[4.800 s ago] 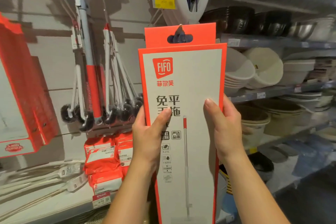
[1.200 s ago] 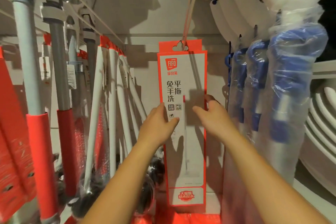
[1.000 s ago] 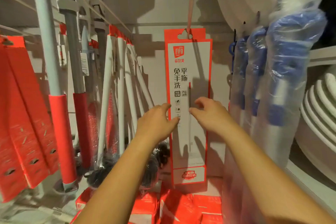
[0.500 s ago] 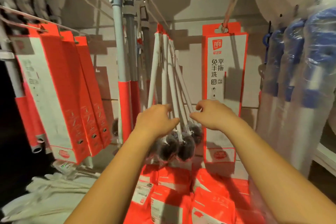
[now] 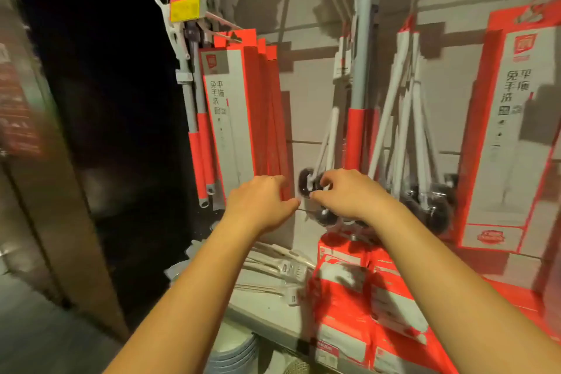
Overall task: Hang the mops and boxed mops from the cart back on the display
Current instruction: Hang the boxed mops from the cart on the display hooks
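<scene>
Head view: the boxed mop (image 5: 504, 136) hangs on the display wall (image 5: 306, 94) at far right. The left hand (image 5: 261, 206) and right hand (image 5: 346, 196) hover well apart from it, each grip loose and holding nothing.

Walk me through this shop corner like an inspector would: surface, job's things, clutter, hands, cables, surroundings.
Surface: grey shelf under the display wall, carrying red packets and white utensils.
Job's things: one boxed mop hangs at the right; a row of boxed mops hangs at the left; grey-poled mops with red grips hang between.
Clutter: white-handled brushes with dark heads hang bunched; stacked plates below the shelf.
Grippers: left hand relaxed, holding nothing; right hand loosely curled before the brush heads, no grip seen.
Cables: nothing seen.
Surroundings: dark aisle at the left; yellow price tag overhead.
</scene>
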Demonstrator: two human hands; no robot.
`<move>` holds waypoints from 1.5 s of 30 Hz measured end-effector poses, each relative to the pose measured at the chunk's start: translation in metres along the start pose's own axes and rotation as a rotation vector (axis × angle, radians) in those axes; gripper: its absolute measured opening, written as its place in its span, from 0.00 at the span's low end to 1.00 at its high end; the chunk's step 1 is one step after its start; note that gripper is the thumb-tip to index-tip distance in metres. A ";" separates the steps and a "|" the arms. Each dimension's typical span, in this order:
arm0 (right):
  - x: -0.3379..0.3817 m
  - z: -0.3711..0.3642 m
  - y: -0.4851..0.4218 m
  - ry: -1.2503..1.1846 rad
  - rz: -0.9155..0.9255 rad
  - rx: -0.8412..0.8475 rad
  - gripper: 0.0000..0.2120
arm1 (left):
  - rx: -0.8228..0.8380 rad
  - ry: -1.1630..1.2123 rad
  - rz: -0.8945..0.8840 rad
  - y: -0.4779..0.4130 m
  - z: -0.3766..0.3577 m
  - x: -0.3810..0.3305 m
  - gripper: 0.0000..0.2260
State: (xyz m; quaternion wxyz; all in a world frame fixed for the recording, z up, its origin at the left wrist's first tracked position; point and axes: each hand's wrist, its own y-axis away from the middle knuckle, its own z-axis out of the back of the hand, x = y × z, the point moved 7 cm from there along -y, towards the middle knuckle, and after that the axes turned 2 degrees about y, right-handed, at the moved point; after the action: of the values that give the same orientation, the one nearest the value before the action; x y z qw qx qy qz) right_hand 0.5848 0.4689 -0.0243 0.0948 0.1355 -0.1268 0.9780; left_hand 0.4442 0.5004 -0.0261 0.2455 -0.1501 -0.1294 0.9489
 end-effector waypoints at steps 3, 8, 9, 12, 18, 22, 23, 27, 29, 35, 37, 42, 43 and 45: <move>0.055 -0.022 -0.004 0.002 0.084 0.033 0.13 | -0.015 -0.014 0.085 0.021 0.012 0.055 0.20; 0.145 -0.063 -0.018 -0.031 0.245 0.114 0.20 | -0.040 -0.029 0.238 0.053 0.031 0.138 0.22; 0.161 -0.072 -0.021 -0.037 0.276 0.129 0.20 | -0.046 -0.032 0.281 0.061 0.034 0.154 0.22; 0.212 -0.103 -0.033 -0.078 0.393 0.166 0.21 | -0.072 -0.070 0.433 0.082 0.039 0.204 0.23; 0.304 -0.159 -0.047 -0.153 0.622 0.308 0.22 | -0.062 -0.124 0.751 0.127 0.038 0.285 0.22; 0.353 -0.191 -0.047 -0.168 0.767 0.430 0.22 | -0.077 -0.150 0.958 0.158 0.046 0.320 0.21; 0.365 -0.198 -0.045 -0.171 0.806 0.451 0.23 | -0.098 -0.168 1.010 0.168 0.049 0.327 0.20; 0.413 -0.221 -0.028 -0.174 0.977 0.521 0.23 | -0.184 -0.227 1.208 0.210 0.059 0.342 0.19; 0.436 -0.233 -0.009 -0.169 1.056 0.561 0.24 | -0.198 -0.250 1.299 0.235 0.061 0.348 0.17; 0.496 -0.261 0.056 -0.160 1.232 0.663 0.24 | -0.255 -0.261 1.473 0.304 0.070 0.363 0.18; 0.516 -0.269 0.073 -0.158 1.257 0.680 0.23 | -0.265 -0.259 1.524 0.329 0.073 0.373 0.18; 0.572 -0.288 0.130 -0.172 1.301 0.701 0.23 | -0.285 -0.264 1.600 0.399 0.089 0.405 0.19; 0.587 -0.291 0.145 -0.176 1.305 0.704 0.24 | -0.285 -0.264 1.604 0.416 0.096 0.414 0.19; 0.612 -0.294 0.172 -0.182 1.316 0.714 0.23 | -0.290 -0.272 1.611 0.444 0.110 0.429 0.19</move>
State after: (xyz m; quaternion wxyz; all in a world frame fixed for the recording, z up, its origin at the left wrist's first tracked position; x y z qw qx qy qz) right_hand -0.1027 0.4784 -0.1594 -0.5697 0.1346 0.1358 0.7993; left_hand -0.1414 0.3222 -0.1610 -0.5490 -0.1110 -0.1317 0.8179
